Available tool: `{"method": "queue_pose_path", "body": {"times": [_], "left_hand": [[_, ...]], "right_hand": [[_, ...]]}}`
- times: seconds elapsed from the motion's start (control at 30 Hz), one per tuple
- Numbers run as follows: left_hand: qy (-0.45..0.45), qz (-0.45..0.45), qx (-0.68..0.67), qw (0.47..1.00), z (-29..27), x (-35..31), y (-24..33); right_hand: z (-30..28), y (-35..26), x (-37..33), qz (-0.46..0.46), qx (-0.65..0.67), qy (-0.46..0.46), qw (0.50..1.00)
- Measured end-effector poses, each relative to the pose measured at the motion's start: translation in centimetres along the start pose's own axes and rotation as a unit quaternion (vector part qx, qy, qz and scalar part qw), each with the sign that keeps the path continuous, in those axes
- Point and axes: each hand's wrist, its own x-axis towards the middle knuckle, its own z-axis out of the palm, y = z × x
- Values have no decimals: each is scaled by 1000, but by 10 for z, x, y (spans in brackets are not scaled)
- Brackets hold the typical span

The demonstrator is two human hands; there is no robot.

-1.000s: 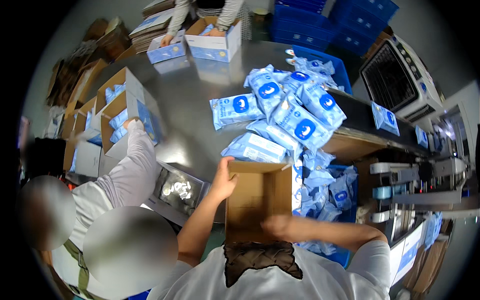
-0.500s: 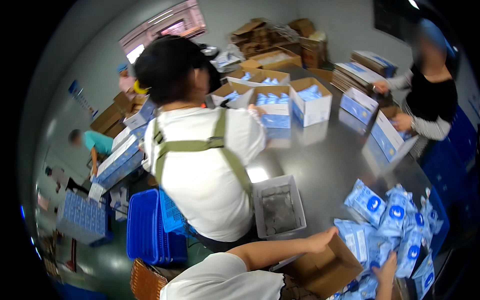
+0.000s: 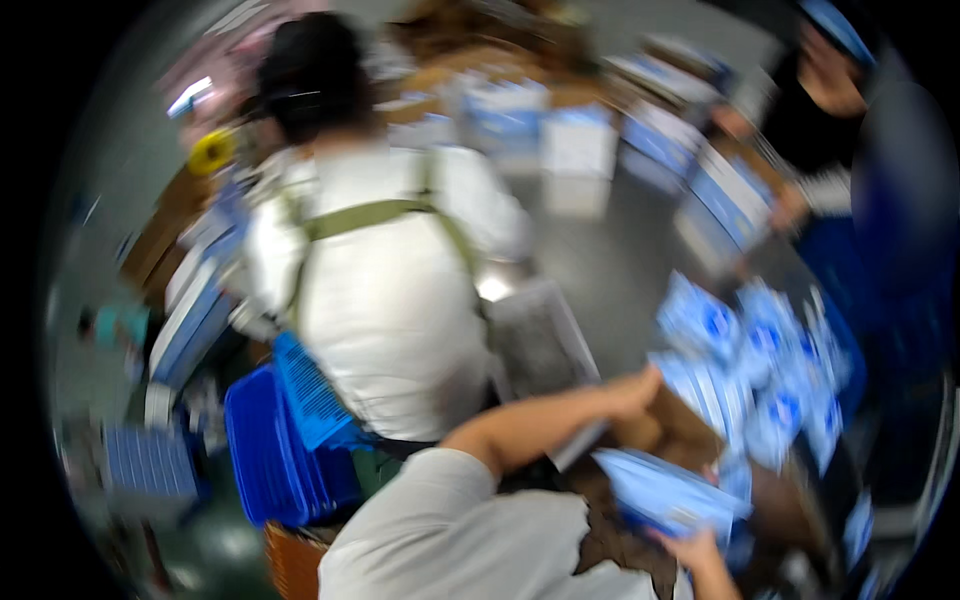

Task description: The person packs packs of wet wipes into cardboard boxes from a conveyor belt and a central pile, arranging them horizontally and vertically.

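My left hand [image 3: 632, 397], blurred by motion, holds the far edge of an open cardboard box [image 3: 688, 425] with a brown inside. Lower down, my right hand [image 3: 690, 550] grips a light blue soft packet [image 3: 665, 492], which lies tilted across the near part of the box. Part of the box is hidden behind this packet. Just beyond and to the right, a pile of similar blue and white packets [image 3: 765, 375] covers the table's corner.
A person in a white shirt [image 3: 385, 290] stands left of the metal table [image 3: 640, 250]. Beside them sits a white carton [image 3: 545, 335] with grey contents. Across the table another person [image 3: 820, 110] handles a blue and white carton [image 3: 730, 195]. Blue crates [image 3: 275, 440] are stacked at left.
My right hand has gone from the packet pile to over the box with a blue packet in it. My left hand stays at the box edge. The whole view has shifted and blurred.
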Motion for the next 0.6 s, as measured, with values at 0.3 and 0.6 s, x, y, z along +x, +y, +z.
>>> {"method": "queue_pose_path", "body": {"times": [0.3, 0.6], "left_hand": [[-110, 13, 57, 992, -39, -7, 91], [-306, 280, 416, 809, 18, 127, 76]], "right_hand": [[61, 38, 31, -4, -48, -328, 943], [-188, 288, 70, 265, 142, 469, 830]]}}
